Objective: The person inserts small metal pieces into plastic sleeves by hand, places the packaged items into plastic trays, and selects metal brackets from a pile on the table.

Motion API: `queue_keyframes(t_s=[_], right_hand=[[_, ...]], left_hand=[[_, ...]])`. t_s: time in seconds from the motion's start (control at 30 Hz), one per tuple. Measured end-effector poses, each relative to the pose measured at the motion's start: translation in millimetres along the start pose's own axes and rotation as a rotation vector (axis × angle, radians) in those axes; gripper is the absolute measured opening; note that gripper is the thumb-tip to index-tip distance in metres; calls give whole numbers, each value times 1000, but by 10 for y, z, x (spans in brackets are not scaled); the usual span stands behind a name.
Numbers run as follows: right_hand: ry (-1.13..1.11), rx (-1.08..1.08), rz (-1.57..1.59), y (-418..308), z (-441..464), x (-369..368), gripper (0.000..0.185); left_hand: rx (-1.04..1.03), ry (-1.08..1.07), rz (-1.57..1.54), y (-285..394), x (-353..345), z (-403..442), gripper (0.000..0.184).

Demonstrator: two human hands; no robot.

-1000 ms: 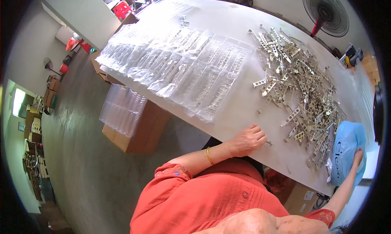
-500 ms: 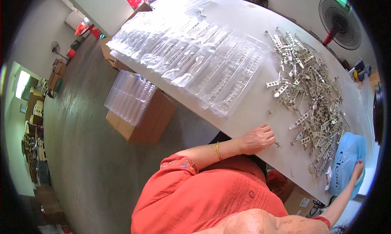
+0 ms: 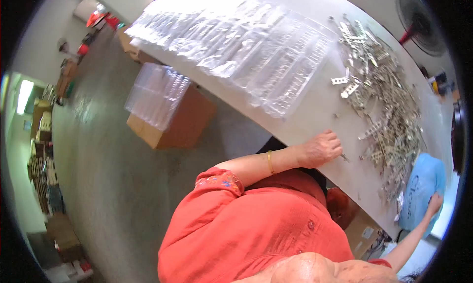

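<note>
My left hand [image 3: 322,149], a gold bangle at its wrist, is closed in a fist over the table's near edge. A small thin metal piece [image 3: 345,158] shows at its fingertips; most of what it holds is hidden. At the far right, my right hand [image 3: 435,203] is closed on the side of a blue plastic bag [image 3: 419,187] with dark lettering. Beside the bag a long heap of silvery metal brackets with punched holes [image 3: 389,100] spreads over the white table [image 3: 315,123]. Clear plastic trays [image 3: 290,71] lie in an overlapping row further left.
A brown carton [image 3: 185,123] with clear trays [image 3: 157,93] on top stands on the floor left of the table. Another carton [image 3: 362,233] sits under the table. A black fan [image 3: 421,24] stands behind the table at right. Boxes line the left wall.
The view has shifted, so the table, trays and heap appear higher. Both hands keep nearly the same place relative to the table and the bag.
</note>
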State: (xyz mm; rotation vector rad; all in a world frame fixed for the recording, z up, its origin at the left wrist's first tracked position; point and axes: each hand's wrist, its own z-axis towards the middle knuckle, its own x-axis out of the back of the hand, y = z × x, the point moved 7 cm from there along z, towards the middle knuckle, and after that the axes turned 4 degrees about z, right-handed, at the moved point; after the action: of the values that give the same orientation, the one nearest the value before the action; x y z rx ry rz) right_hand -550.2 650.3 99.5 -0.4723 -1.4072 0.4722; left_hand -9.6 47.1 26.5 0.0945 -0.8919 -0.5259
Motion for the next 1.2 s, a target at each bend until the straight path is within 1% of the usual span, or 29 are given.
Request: queue_keyframes(t_s=[0.03, 0.07, 0.1, 0.13, 0.17, 0.2, 0.23, 0.27, 0.3, 0.33, 0.37, 0.4, 0.43, 0.47, 0.53, 0.57, 0.6, 0.63, 0.67, 0.73, 0.77, 0.83, 0.87, 0.93, 1.0, 1.03, 1.1, 1.17, 1.2], right_hand=[[147, 76, -82, 163, 129, 63, 27], [276, 294, -153, 257, 214, 149, 23], [198, 221, -136, 280, 170, 155, 20], [277, 108, -205, 227, 35, 188, 28], [369, 186, -190, -59, -321, 191, 44], [423, 307, -164, -158, -502, 180, 56], [337, 47, -1, -807, -1103, 81, 54], [257, -10, 144, -949, -1274, 48, 47], [262, 10, 122, -1034, -1361, 43, 40], [262, 28, 268, -1228, -1575, 40, 38], [303, 84, 241, -1275, -1615, 76, 37], [324, 85, 318, -1247, -1623, 79, 35], [337, 94, 400, -1227, -1634, 120, 34], [365, 87, 391, -1260, -1710, 176, 34], [408, 101, 618, -1343, -1851, 239, 32], [426, 102, 615, -1397, -1912, 281, 32], [463, 108, 723, -1432, -1975, 330, 31], [496, 116, 834, -1481, -2036, 366, 30], [503, 123, 836, -1559, -2104, 392, 30], [479, 278, 1084, -1803, -2288, 459, 28], [480, 279, 1089, -1899, -2374, 471, 28], [409, 375, 1210, -2144, -2554, 462, 26], [407, 369, 1218, -2241, -2643, 437, 26], [279, 453, 1315, -2532, -2820, 306, 23], [214, 435, 1349, -2752, -2986, 112, 24], [140, 432, 1397, -2860, -3064, -35, 25], [16, 392, 1488, -3010, -3192, -373, 27], [-82, 341, 1554, -3140, -3344, -724, 26], [-157, 310, 1597, -3213, -3422, -905, 26]], left_hand=[[39, -6, -5, -29, -3, -21, 10], [58, -7, -29, -37, -42, -2, 11], [67, 4, -18, -32, -77, -20, 12], [69, 17, -17, -33, -79, -42, 14], [60, -50, -19, -53, -88, -33, 17], [50, -24, -2, -27, -27, 5, 17], [81, -51, -15, -19, 8, 45, 16], [65, -57, -5, -28, -15, 39, 22], [65, -79, 7, -13, -14, 64, 22], [73, -102, 29, 5, 10, 88, 21], [71, -111, 24, 19, 5, 107, 21], [83, -125, 26, 4, 23, 100, 20], [49, -116, 2, 49, 31, 130, 20], [62, -95, 2, 58, 62, 144, 20], [60, -68, -3, 62, 80, 160, 20], [70, -56, -9, 50, 83, 162, 14], [83, -43, -12, 44, 91, 164, 10], [74, -37, -13, 59, 103, 173, 10], [86, -37, -17, 60, 121, 182, 10], [98, -33, -18, 63, 142, 213, 11], [108, -22, -28, 62, 163, 217, 11], [118, -19, -30, 66, 202, 219, 11], [132, 2, -68, 72, 229, 228, 10], [160, 7, -93, 107, 270, 220, 10], [314, 2, -389, 104, 247, 224, 7], [439, -33, -523, 119, 247, 241, 6], [604, -100, -817, 71, 88, 146, 6], [746, -40, -1220, 145, 20, 174, 10], [772, -65, -1289, 164, 14, 198, 12]])
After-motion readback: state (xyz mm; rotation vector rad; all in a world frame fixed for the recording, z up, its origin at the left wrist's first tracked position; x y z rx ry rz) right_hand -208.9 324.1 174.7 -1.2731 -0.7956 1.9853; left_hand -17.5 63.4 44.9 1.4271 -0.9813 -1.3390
